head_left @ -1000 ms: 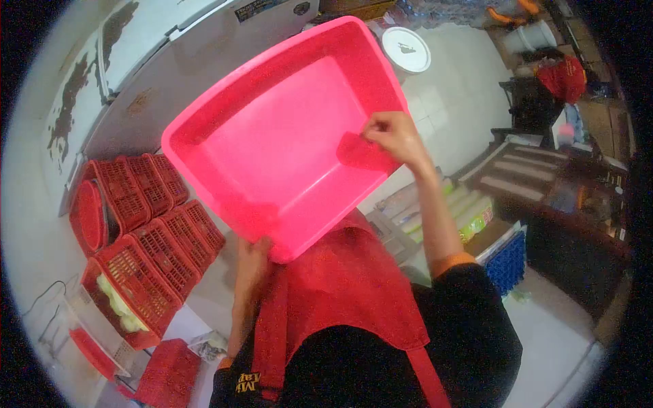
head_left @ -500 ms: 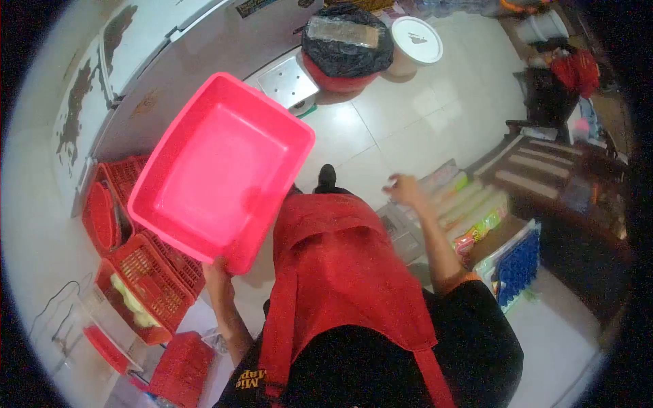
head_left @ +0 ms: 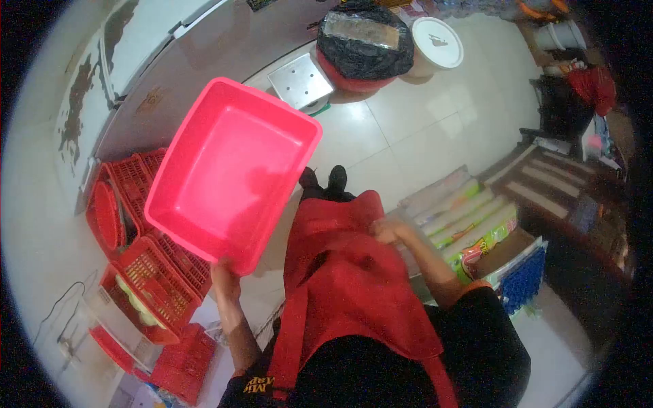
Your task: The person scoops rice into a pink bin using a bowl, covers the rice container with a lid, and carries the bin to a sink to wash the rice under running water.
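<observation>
"Tub [head_left: 231, 156] first: where did you have it?"

"Out in front of me, to my left, raised above the floor [head_left: 415, 109], with its open side facing up towards me. I saw nothing inside but a shadow."

"How did you grip it?"

"My left hand [head_left: 226, 280] was closed on the wall by the near corner, the part closest to my body. I judged that an empty tub was light enough for one hand, and the rim [head_left: 156, 163] gave me an edge to pinch."

"And the other hand?"

"My right hand [head_left: 389, 231] was in front of my apron [head_left: 354, 272], fingers bent and partly closed, well apart from the tub. It was blurred, so I couldn't tell whether it had hold of the cloth."

"What was around you?"

"Red baskets [head_left: 160, 282] stood close together on my left, probably to save room, one holding something pale [head_left: 136, 309]. On my right, packs [head_left: 476, 224] lay side by side, likely so each could be reached. The lidded bucket [head_left: 437, 42] stood farther off, beside a black bundle [head_left: 360, 44]."
</observation>
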